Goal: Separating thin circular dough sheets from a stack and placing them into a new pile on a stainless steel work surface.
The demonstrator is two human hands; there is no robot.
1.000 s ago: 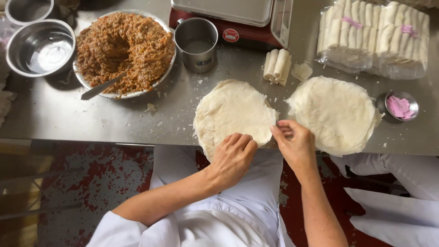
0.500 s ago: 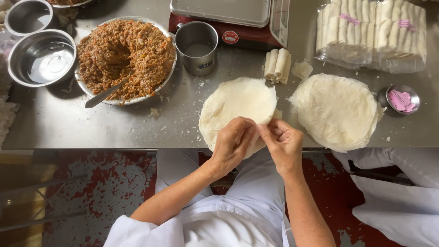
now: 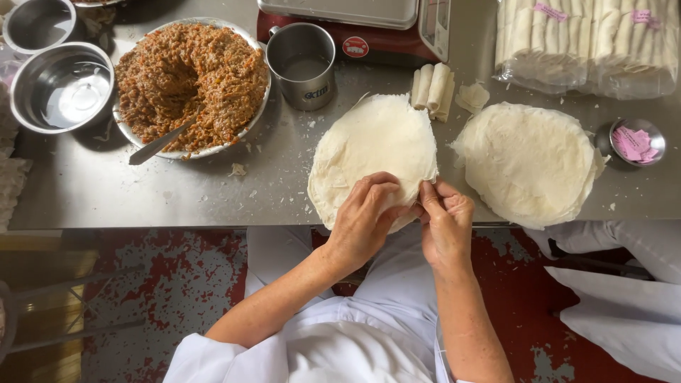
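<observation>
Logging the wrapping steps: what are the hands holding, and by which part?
Both hands, left hand and right hand, pinch the near right edge of the top round wrapper on the stack, fingers at its rim.

Steel table (image 3: 142, 191), worn red floor (image 3: 177, 284)

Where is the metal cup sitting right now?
In the head view, the metal cup stands at the back of the steel table, between the plate of minced filling on its left and the finished rolls on its right.
</observation>
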